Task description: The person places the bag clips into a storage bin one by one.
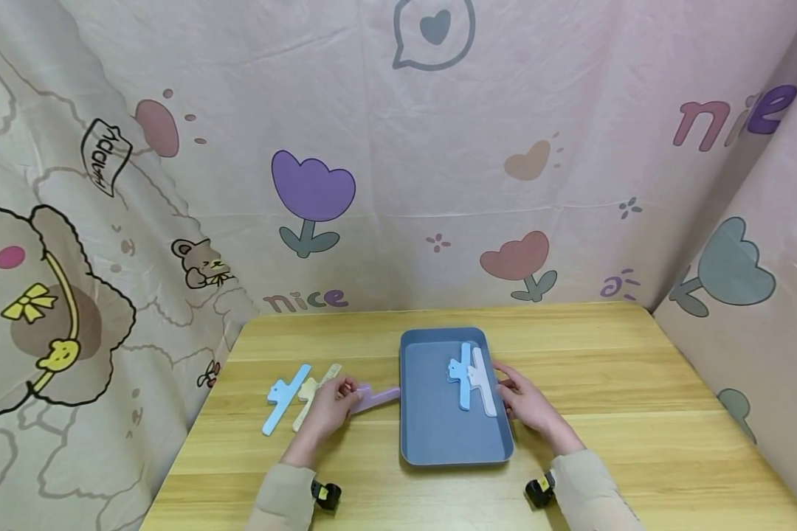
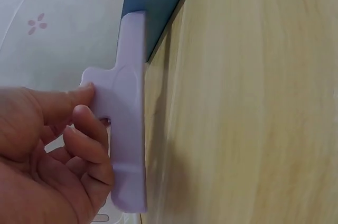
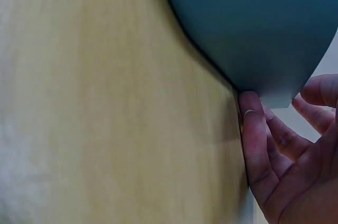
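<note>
My left hand (image 1: 329,407) pinches a purple bag clip (image 1: 377,398) by its grip tab, just left of the grey-blue tray (image 1: 430,444). In the left wrist view the long bar of this clip (image 2: 128,123) stands near the tray wall (image 2: 158,7); whether they touch is unclear. Against the tray's right outer side rests my right hand (image 1: 528,402), its fingers (image 3: 256,139) fairly straight along the wall. Inside the tray, toward the right, lie a blue clip (image 1: 465,391) and a pale whitish clip (image 1: 487,394), side by side.
On the table left of my left hand lie another blue clip (image 1: 285,400) and a yellow clip (image 1: 303,414), the latter partly hidden by the hand. A patterned curtain (image 1: 398,184) hangs behind the wooden table (image 1: 591,354).
</note>
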A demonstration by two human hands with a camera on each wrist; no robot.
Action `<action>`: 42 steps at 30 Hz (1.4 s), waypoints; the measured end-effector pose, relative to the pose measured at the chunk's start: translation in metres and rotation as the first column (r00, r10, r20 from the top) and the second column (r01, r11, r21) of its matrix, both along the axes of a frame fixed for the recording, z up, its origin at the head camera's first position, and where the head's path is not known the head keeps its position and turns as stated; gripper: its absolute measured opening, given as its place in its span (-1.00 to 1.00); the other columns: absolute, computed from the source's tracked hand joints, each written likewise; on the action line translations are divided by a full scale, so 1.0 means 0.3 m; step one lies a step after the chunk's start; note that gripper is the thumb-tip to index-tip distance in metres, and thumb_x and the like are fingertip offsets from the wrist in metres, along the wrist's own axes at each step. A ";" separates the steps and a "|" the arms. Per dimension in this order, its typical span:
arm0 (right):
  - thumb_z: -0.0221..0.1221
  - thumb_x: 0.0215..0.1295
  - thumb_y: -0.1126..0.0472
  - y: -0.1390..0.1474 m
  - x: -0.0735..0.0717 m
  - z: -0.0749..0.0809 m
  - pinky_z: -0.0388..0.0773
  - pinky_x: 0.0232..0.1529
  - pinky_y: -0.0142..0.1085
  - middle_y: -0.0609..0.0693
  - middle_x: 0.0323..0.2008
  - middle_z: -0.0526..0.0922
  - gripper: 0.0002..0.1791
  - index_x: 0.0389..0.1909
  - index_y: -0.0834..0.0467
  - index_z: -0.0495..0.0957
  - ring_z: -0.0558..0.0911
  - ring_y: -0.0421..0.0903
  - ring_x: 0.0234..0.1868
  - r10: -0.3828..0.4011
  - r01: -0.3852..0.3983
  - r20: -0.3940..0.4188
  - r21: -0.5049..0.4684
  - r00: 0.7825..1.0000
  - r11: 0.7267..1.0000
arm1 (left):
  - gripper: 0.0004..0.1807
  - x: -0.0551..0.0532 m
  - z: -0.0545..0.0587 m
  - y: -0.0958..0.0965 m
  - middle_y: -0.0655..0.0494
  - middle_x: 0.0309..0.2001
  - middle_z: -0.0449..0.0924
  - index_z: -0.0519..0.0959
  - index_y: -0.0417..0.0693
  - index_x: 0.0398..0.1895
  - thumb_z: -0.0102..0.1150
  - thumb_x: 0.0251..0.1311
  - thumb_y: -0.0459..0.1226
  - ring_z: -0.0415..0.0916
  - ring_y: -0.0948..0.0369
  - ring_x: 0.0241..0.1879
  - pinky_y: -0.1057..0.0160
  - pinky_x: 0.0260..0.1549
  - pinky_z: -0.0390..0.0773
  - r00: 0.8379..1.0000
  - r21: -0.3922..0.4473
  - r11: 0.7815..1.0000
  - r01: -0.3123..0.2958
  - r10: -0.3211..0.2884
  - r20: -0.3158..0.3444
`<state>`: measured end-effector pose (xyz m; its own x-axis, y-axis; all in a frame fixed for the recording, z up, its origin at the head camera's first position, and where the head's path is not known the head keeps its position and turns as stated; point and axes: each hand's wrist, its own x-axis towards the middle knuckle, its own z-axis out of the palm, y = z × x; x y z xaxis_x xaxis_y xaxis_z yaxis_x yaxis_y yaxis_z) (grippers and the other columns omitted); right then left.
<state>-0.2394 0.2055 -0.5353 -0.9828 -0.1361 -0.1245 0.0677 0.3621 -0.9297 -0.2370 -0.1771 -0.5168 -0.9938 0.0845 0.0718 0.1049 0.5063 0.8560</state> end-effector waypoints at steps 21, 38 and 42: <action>0.00 0.33 0.42 0.007 0.016 0.011 0.64 -0.46 -0.14 0.39 0.08 0.44 -0.30 0.50 0.18 0.11 0.63 0.03 -0.32 0.062 -0.061 0.012 -0.078 0.998 0.995 | -0.90 0.016 0.071 0.030 -0.19 -0.45 0.59 0.53 -0.32 -0.25 0.22 0.26 -0.42 0.54 0.02 -0.56 0.14 -0.53 0.60 0.992 0.273 0.959 -0.080 0.050 0.116; 0.00 0.39 0.41 -0.010 0.035 0.020 0.63 -0.47 -0.03 0.45 0.12 0.39 -0.31 0.52 0.23 0.04 0.66 0.10 -0.34 0.085 -0.074 0.054 -0.171 0.995 0.982 | -0.63 0.044 0.127 0.122 -0.17 -0.50 0.66 0.53 -0.45 0.03 0.28 0.17 -0.45 0.45 0.22 -0.69 0.34 -0.61 0.44 0.991 0.387 0.922 0.023 -0.071 0.112; -0.01 0.39 0.41 -0.011 0.033 0.016 0.63 -0.46 -0.06 0.44 0.11 0.39 -0.32 0.51 0.23 0.06 0.65 0.08 -0.35 0.080 -0.070 0.056 -0.169 0.995 0.983 | -0.56 0.055 0.138 0.155 -0.18 -0.49 0.66 0.51 -0.46 0.12 0.27 0.17 -0.46 0.45 0.23 -0.69 0.36 -0.61 0.43 0.983 0.426 0.904 0.042 -0.114 0.146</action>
<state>-0.2295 0.2022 -0.5305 -0.9601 -0.2330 -0.1543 0.1056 0.2089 -0.9722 -0.2205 -0.1307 -0.4755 -0.9860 0.1603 -0.0451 -0.0305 0.0925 0.9952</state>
